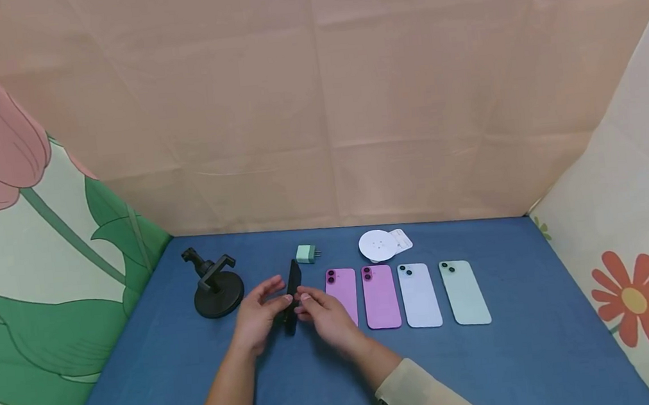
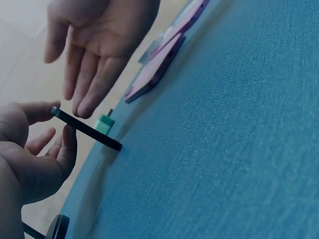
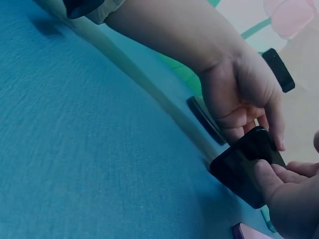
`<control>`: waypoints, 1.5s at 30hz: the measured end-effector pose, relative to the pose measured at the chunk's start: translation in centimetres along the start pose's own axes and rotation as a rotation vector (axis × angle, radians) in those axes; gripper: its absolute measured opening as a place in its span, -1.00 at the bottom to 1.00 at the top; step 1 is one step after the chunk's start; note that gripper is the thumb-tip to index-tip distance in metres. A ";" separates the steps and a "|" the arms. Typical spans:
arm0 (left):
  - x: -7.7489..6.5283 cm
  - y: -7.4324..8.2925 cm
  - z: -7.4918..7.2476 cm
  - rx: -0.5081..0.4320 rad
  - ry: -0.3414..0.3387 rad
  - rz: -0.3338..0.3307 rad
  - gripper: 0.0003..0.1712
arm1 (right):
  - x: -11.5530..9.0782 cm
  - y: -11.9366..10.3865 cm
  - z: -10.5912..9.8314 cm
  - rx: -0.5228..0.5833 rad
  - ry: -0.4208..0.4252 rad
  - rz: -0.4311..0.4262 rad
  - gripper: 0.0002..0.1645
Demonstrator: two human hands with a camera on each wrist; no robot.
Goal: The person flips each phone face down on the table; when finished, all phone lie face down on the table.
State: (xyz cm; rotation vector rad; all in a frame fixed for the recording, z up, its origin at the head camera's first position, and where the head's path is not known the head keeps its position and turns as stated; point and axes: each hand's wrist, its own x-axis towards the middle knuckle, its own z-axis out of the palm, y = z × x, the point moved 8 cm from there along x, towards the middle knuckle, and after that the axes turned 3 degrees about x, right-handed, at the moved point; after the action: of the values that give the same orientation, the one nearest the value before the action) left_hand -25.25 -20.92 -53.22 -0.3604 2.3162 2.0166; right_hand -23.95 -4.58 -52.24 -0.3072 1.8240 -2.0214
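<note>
My left hand (image 1: pixel 255 316) grips a thin black phone (image 1: pixel 293 281) by its edges, holding it tilted on its side above the blue cloth. In the left wrist view the thumb is at the phone's upper end and a finger supports it from below. My right hand (image 1: pixel 331 321) is close on the other side of the phone, its fingers (image 2: pixel 94 89) fairly straight. Its thumb (image 3: pixel 265 174) overlaps the phone's dark face in the right wrist view; whether it touches is unclear.
A black phone stand (image 1: pixel 219 295) is at the left. Behind the hands sits a pale green charger plug (image 1: pixel 306 253). Pink (image 1: pixel 341 284), magenta (image 1: pixel 382 300), pale lilac (image 1: pixel 420 297) and pale green (image 1: pixel 464 293) phones lie in a row, with a white disc (image 1: pixel 378 245) behind them.
</note>
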 end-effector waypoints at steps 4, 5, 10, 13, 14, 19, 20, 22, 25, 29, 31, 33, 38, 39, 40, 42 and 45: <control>0.2 -0.4 0.4 0.008 -0.010 -0.016 -0.28 | 0.1 -0.3 -0.2 0.074 0.012 -0.010 -0.38; 0.2 -0.4 0.4 0.011 -0.011 -0.020 -0.28 | 0.2 -0.3 -0.2 0.088 0.013 -0.009 -0.38; 0.1 -0.4 0.9 0.004 -0.020 -0.029 -0.32 | 0.2 -0.1 -0.5 0.129 0.021 0.001 -0.37; 0.1 -0.4 1.1 0.006 -0.028 -0.024 -0.34 | 0.2 -0.1 -0.7 0.142 0.029 -0.003 -0.36; 0.1 -0.4 1.1 0.006 -0.029 -0.030 -0.35 | 0.2 0.0 -0.8 0.146 0.034 -0.001 -0.36; -0.1 -0.6 1.4 0.020 -0.048 -0.053 -0.39 | 0.1 0.0 -1.3 0.152 0.051 0.005 -0.36; -0.2 -0.7 1.4 0.023 -0.051 -0.065 -0.40 | 0.0 0.1 -1.4 0.140 0.057 0.016 -0.36; -0.2 -0.8 1.5 0.033 -0.061 -0.065 -0.40 | -0.2 0.3 -1.7 0.114 0.062 0.039 -0.34; -0.3 -0.9 1.7 0.043 -0.080 -0.061 -0.42 | -0.4 0.5 -2.1 0.071 0.066 0.075 -0.32; -0.4 -1.0 2.0 0.041 -0.112 -0.055 -0.44 | -0.6 0.7 -2.6 0.052 0.068 0.098 -0.31; -0.4 -1.1 2.1 0.038 -0.121 -0.054 -0.44 | -0.6 0.8 -2.8 0.052 0.073 0.106 -0.31; -0.4 -1.1 2.2 0.037 -0.128 -0.052 -0.45 | -0.7 0.9 -3.0 0.053 0.076 0.107 -0.31; -0.3 -1.2 2.2 0.037 -0.132 -0.061 -0.46 | -0.8 1.1 -3.5 0.054 0.092 0.106 -0.31; -0.3 -1.3 2.2 0.037 -0.134 -0.062 -0.46 | -0.9 1.1 -3.6 0.050 0.096 0.106 -0.31; -0.3 -1.3 2.1 0.038 -0.134 -0.065 -0.46 | -0.9 1.2 -3.6 0.048 0.101 0.106 -0.31; -0.3 -1.4 2.0 0.040 -0.134 -0.069 -0.46 | -0.9 1.3 -3.7 0.045 0.112 0.108 -0.33; -0.3 -1.4 2.0 0.037 -0.138 -0.062 -0.46 | -1.1 1.4 -3.8 0.040 0.119 0.106 -0.33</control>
State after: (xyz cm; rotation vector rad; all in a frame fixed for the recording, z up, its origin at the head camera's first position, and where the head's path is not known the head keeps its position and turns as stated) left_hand -24.90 -19.09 -54.85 -0.2784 2.2288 1.9032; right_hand -24.37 -0.81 -53.96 -0.0785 1.8260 -2.0390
